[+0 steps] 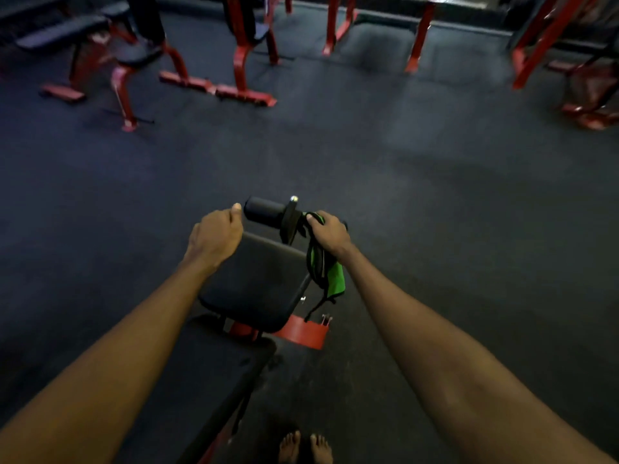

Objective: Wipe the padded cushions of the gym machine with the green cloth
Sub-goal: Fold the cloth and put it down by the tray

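A dark rubber floor (402, 169) is seen filling most of the view, with red-framed gym machines (241, 61) ranged along its far edge. In the foreground a bench is seen from above: a long black seat pad (207, 380) runs toward the viewer, and beyond it a tilted black back pad (258, 279) is carried on a red frame (303, 333). At the top of the bench a black roller pad (263, 212) is mounted crosswise, capped by a small metal knob (294, 198). Two bare forearms are stretched out over the bench. The left hand (216, 236) is closed in a loose fist at the upper left corner of the back pad, just beside the roller's end, thumb raised; whether anything is gripped inside it cannot be told. The right hand (330, 234) is clenched around the green cloth (335, 276), which is pressed at the right end of the roller and hangs down past the back pad's right edge, black trim and a loose strand trailing below. Two bare feet (304, 448) are seen at the bottom edge, on the floor to the right of the seat pad.
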Action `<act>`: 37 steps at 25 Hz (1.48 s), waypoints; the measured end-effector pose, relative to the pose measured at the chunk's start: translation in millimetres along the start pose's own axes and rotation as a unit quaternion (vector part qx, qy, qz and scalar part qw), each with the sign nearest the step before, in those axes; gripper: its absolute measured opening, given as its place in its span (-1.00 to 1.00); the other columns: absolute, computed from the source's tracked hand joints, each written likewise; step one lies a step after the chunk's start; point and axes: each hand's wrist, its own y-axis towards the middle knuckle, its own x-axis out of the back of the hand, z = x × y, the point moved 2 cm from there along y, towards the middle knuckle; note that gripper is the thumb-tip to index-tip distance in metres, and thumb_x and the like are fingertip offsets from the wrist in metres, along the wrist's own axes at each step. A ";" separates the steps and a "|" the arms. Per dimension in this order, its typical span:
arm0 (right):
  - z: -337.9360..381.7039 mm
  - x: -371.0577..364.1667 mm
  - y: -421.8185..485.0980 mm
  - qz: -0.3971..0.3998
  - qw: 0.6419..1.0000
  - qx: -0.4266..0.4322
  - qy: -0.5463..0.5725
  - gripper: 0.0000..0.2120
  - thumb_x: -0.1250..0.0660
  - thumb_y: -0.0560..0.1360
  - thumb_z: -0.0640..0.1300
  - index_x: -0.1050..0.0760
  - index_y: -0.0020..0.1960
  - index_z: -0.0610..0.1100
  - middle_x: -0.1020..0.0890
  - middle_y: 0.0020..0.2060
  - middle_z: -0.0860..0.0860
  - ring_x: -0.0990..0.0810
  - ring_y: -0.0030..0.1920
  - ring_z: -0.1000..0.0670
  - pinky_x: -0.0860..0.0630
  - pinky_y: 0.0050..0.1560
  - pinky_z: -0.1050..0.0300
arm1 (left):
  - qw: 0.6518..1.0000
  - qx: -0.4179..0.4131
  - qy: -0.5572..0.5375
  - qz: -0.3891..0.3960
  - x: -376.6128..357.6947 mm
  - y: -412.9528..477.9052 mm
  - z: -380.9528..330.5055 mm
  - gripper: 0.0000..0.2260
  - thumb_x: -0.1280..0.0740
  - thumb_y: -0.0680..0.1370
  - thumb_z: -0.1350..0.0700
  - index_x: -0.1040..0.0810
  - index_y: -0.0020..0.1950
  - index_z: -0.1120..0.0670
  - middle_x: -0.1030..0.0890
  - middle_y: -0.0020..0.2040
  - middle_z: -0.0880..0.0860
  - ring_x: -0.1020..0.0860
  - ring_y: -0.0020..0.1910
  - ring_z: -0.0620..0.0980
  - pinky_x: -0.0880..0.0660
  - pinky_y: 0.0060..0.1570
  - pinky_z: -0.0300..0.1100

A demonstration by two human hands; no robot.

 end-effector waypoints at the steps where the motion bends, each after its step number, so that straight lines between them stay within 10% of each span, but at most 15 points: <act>1: 13.1 17.8 2.5 -0.015 1.000 0.009 0.011 -0.67 -0.19 0.66 0.10 -0.58 0.21 -0.09 -0.65 0.19 -0.13 -0.56 0.26 -0.19 -0.40 0.10 0.07 | 1.000 -0.007 -0.012 -0.009 9.0 11.4 -12.7 -0.42 0.07 0.72 -0.14 -0.56 -0.15 0.19 -0.61 -0.10 0.21 -0.57 -0.01 0.28 -0.47 0.07 0.10; 6: 83.7 109.6 13.5 -0.118 0.991 0.052 0.043 -0.63 -0.16 0.68 0.11 -0.56 0.27 -0.09 -0.63 0.23 -0.10 -0.55 0.27 -0.16 -0.42 0.18 0.03 | 0.993 -0.058 -0.077 -0.067 75.1 70.5 -79.1 -0.41 0.03 0.71 -0.14 -0.66 0.11 0.24 -0.63 0.13 0.34 -0.56 0.15 0.33 -0.48 0.17 0.11; 16: 158.2 233.4 27.8 -0.280 0.954 0.072 0.078 -0.67 -0.15 0.68 0.11 -0.59 0.12 -0.07 -0.66 0.13 -0.12 -0.58 0.19 -0.18 -0.40 0.11 0.06 | 0.961 -0.200 -0.169 -0.083 125.7 151.6 -178.8 -0.47 -0.02 0.73 -0.05 -0.71 0.01 0.21 -0.66 0.12 0.28 -0.57 0.17 0.29 -0.45 0.22 0.08; 37: -4.2 434.8 -26.9 -0.436 0.895 -0.071 0.069 -0.70 -0.13 0.67 0.00 -0.57 0.22 -0.08 -0.60 0.23 -0.15 -0.52 0.25 -0.17 -0.30 0.06 0.10 | 0.920 -0.338 -0.186 0.068 -33.3 171.1 -430.3 -0.43 0.03 0.70 -0.14 -0.70 0.07 0.15 -0.65 0.16 0.26 -0.56 0.18 0.28 -0.44 0.24 0.08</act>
